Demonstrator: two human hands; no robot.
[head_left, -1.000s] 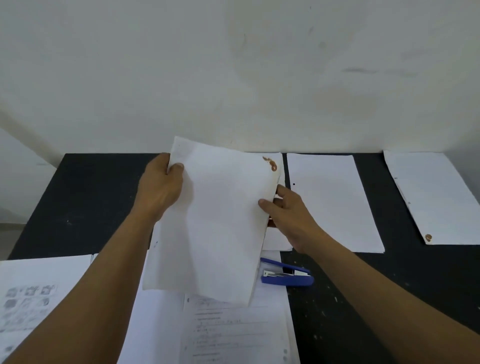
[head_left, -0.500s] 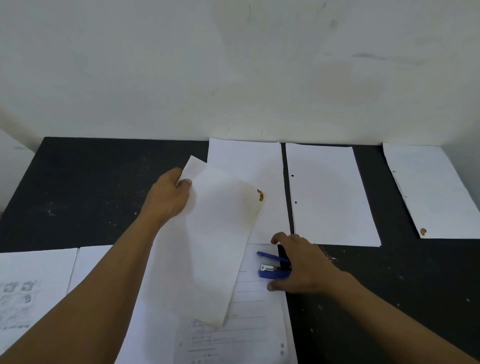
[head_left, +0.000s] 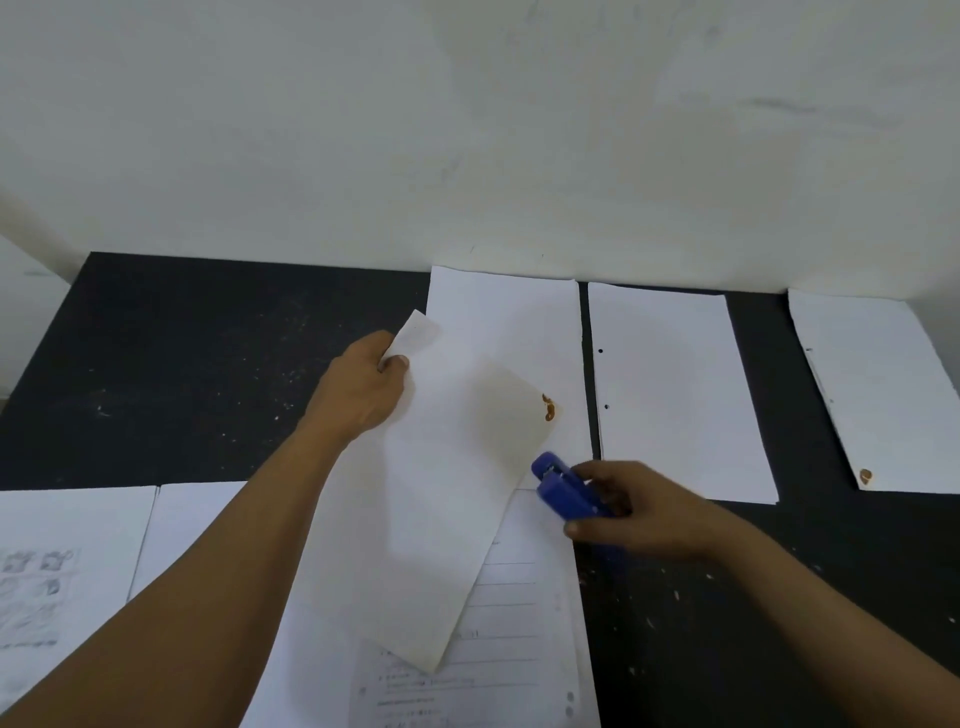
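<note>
My left hand (head_left: 363, 395) pinches the top left corner of a white sheaf of paper (head_left: 441, 493) and holds it tilted above the black table (head_left: 208, 374). The sheaf has a brown rust mark (head_left: 548, 408) at its top right corner. My right hand (head_left: 639, 512) grips a blue stapler (head_left: 566, 491), lifted off the table, its front end pointing up-left toward the sheaf's right edge just below the rust mark. The stapler's rear half is hidden in my fingers.
White sheets lie along the wall: one (head_left: 519, 322) behind the held sheaf, a hole-punched one (head_left: 675, 389) to its right, another (head_left: 872, 389) at far right. Printed pages lie near me, a lined one (head_left: 514, 649) under the sheaf and a picture page (head_left: 47, 587) at left.
My right hand let go of the sheaf's right edge, dropped to the stapler on the table, closed round it and raised it toward the sheaf. The left hand kept its hold on the corner.
</note>
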